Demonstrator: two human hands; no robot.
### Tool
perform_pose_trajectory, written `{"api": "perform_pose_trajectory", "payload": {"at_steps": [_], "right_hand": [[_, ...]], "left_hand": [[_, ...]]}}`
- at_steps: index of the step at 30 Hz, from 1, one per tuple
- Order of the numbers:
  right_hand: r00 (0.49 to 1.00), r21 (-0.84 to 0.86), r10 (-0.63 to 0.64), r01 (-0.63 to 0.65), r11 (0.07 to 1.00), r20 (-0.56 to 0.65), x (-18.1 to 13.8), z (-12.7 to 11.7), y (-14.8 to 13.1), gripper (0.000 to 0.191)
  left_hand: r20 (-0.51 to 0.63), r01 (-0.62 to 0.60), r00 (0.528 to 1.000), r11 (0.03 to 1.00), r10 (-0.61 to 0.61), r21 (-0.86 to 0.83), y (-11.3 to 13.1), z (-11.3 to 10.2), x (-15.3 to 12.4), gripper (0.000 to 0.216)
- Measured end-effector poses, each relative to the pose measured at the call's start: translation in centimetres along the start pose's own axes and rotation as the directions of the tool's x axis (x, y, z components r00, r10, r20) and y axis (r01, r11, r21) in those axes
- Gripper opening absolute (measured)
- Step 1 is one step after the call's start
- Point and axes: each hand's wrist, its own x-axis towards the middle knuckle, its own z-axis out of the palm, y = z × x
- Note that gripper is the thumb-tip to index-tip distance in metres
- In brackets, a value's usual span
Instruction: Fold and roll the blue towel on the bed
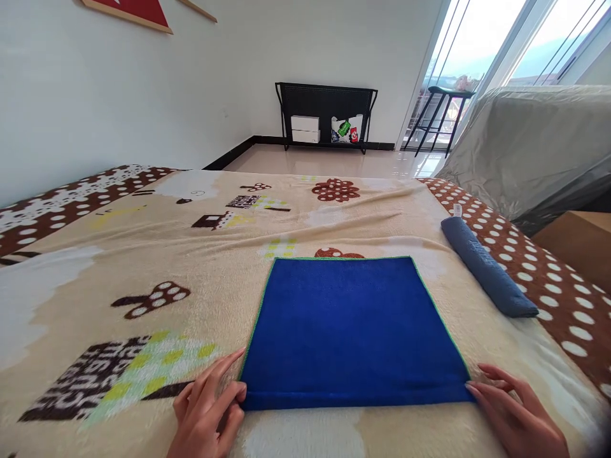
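We have our left hand at the near left corner of the blue cloth, fingers spread and resting on the blanket, with the fingertips touching the cloth's folded near edge. Our right hand mirrors it at the near right corner, fingers apart and laid flat, the tips just meeting that corner. Neither hand is clamped on anything; both lie open against the fabric.

The cloth lies directly between our two hands and stretches away from them, spread flat on the bed. Its near edge looks doubled over, running straight from one hand to the other, so its long side lies across us, left to right. The thin green hem shows along the far edge and both sides. Both hands are equally close to it, each on its own corner.

Beyond our right hand, farther off and to the outside, a rolled grey-blue towel lies on the dotted brown border of the blanket, its long axis running away from us and slightly inward. It is well apart from the blue cloth and from either hand, though the right hand is the nearer one.

Far past both hands, against the wall, a black rack holds a white box and a few small packets; what these are we cannot tell.
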Motion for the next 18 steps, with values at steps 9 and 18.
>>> {"api": "perform_pose_trajectory", "payload": {"at_steps": [9, 18], "right_hand": [[0.997, -0.245, -0.071, 0.070, 0.967, 0.003, 1.6, -0.4, -3.6, 0.035], [0.969, -0.454, -0.147, 0.041, 0.890, -0.201, 0.6, 2.3, -5.5, 0.027]], "left_hand": [[-0.074, -0.075, 0.994, 0.992, 0.082, 0.098, 1.1, -0.1, 0.7, 0.016], [-0.169, -0.076, 0.979, 0.978, 0.109, 0.193, 2.5, 0.3, 0.7, 0.005]]}}
